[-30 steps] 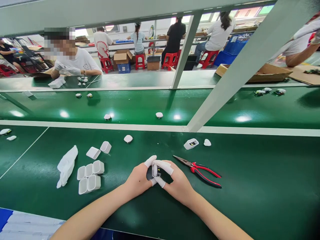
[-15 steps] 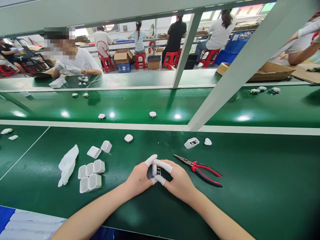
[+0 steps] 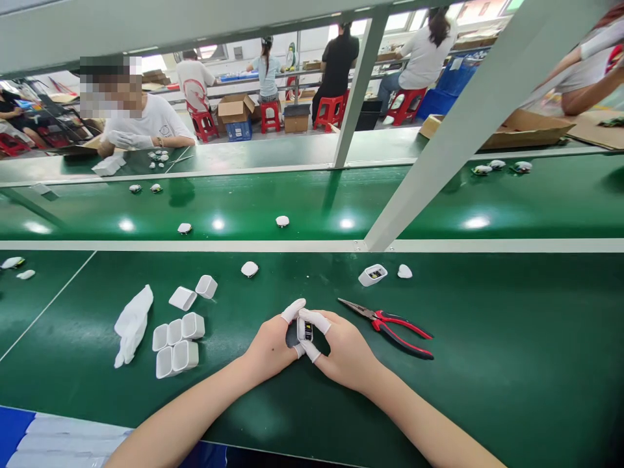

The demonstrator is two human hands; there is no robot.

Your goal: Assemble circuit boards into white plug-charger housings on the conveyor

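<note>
Between my two hands is a small white housing [image 3: 305,330] with black parts inside. My left hand [image 3: 275,338] grips it from the left, thumb and fingers closed round it. From the right, my right hand [image 3: 341,344] pinches the same housing with its fingertips. White finger cots cover the fingertips. Red and black long-nose pliers [image 3: 390,328] lie right of my hands. Beyond them are another white housing with black parts inside [image 3: 373,275] and a small white piece [image 3: 404,271]. Several white housings [image 3: 178,344] stand to the left.
A crumpled white bag [image 3: 134,325] lies at the left. A white rounded part [image 3: 249,269] is ahead of my hands. Beyond a rail [image 3: 219,246], a green belt [image 3: 234,201] carries more parts. A slanted post [image 3: 439,156] rises at the right. A person [image 3: 151,120] sits opposite.
The parts on the belt have shifted left. The camera view has tilted slightly. Both my hands keep their hold on the white housing, with hardly any movement.
</note>
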